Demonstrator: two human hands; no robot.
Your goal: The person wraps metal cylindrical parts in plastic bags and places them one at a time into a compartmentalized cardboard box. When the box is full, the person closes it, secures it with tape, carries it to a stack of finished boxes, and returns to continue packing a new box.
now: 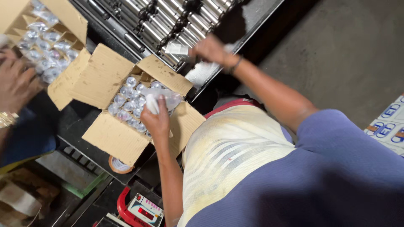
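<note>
My left hand point(156, 120) is over an open cardboard box point(105, 80) and grips a clear plastic bag point(166, 97) with a white piece in it. The box holds several small shiny parts wrapped in plastic point(126, 105). My right hand point(210, 50) reaches to the black bench edge and pinches a small white plastic packet point(176, 48) beside rows of metal cylinders point(168, 19). A dark band is on that wrist.
Another person's hand point(14, 82) with a gold watch rests by a second open box of wrapped parts point(46, 40) at the top left. A tape roll point(120, 164) and a red weighing scale point(143, 210) sit below. Printed cartons point(389, 124) lie at the right on concrete.
</note>
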